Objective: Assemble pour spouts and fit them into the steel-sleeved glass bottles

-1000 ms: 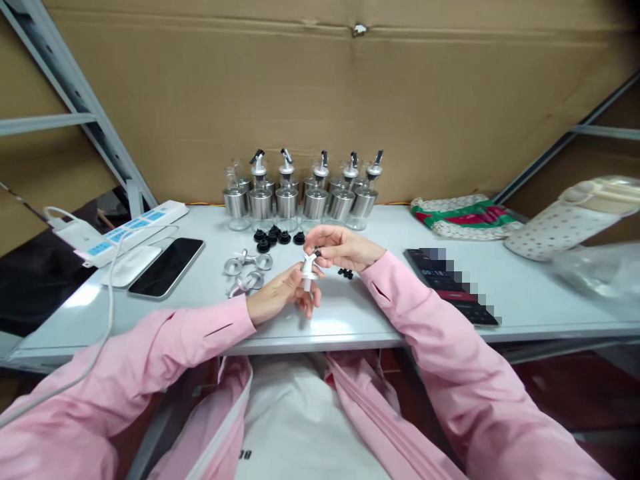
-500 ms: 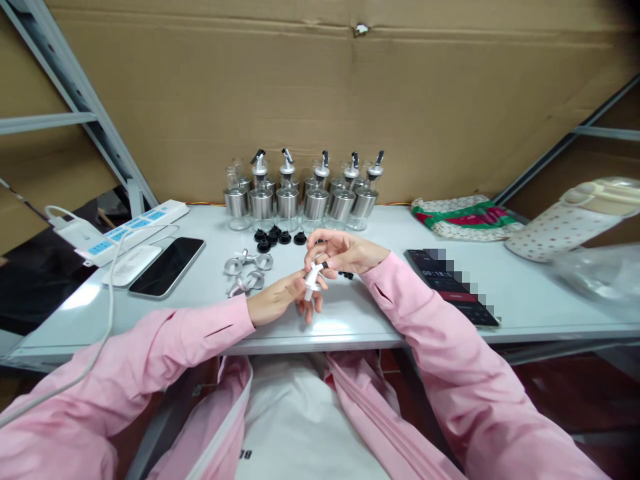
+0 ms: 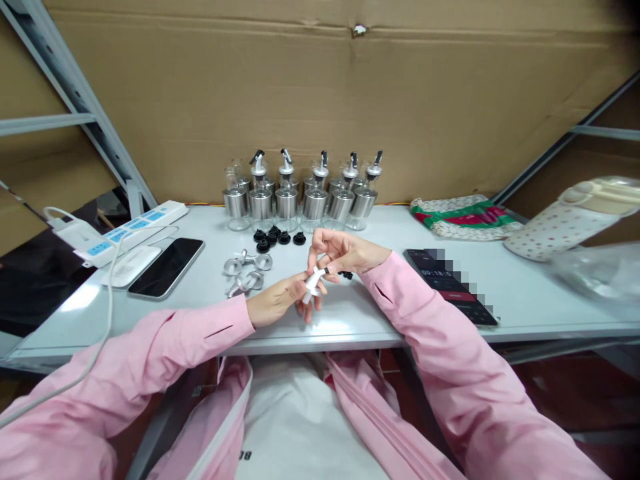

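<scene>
My left hand point(image 3: 283, 300) is closed round a silver pourer spout point(image 3: 313, 283), its thumb along the near side and its other fingers behind and below. The spout is tilted, with its tip up to the right. My right hand point(image 3: 361, 253) pinches a small black flap point(image 3: 327, 271) at that tip. More silver pourer spouts point(image 3: 253, 261) lie on the table left of my hands. Black ribbed stoppers point(image 3: 273, 235) are grouped beyond them. Some small black pieces point(image 3: 346, 274) show partly beneath my right hand.
Glass bottles with steel bands point(image 3: 316, 203) stand in rows at the back, several topped with pourers. At left are a phone point(image 3: 167, 267) and a power strip point(image 3: 137, 230). At right lie another phone point(image 3: 450, 287), a patterned cloth point(image 3: 465, 217) and a dotted bottle point(image 3: 560, 220).
The spout has tilted slightly further in my left hand, its base swinging a little left. My right fingers have shifted slightly right and down with the black flap.
</scene>
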The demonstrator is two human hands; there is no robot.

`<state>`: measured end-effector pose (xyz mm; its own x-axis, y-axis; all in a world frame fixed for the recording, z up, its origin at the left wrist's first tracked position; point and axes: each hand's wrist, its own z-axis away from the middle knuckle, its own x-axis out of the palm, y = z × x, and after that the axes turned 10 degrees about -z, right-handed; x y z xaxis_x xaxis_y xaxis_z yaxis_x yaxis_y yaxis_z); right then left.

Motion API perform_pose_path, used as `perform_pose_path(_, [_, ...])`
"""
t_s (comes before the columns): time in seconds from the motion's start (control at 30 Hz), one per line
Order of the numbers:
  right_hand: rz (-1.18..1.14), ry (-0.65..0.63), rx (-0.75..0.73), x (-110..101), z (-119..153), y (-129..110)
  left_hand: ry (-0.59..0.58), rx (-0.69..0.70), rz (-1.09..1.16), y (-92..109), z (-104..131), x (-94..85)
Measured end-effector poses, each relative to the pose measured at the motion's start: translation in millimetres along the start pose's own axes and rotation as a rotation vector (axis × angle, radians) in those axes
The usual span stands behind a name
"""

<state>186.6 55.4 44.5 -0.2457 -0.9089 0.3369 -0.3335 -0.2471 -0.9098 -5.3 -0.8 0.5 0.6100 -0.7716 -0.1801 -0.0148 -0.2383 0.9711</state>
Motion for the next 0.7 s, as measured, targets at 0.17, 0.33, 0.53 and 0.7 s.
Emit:
perform_pose_path(0.17, [-0.019,0.014,0.007,-1,-1,1,0.004,0.010,0.019,-1,0,0.8])
perform_pose_path(0.33, [-0.035,0.016,0.049,0,-2,1,0.002,0.013,0.006,2,1,2.0])
perform_pose_path(0.53, [-0.038,0.079,0.030,-3,-4,3,0.043,0.000,0.067,0,2,0.7])
perform_pose_path(0.7, [0.074,0.161,0.047,0,-7,2,0.125,-0.061,0.015,9,0,0.8])
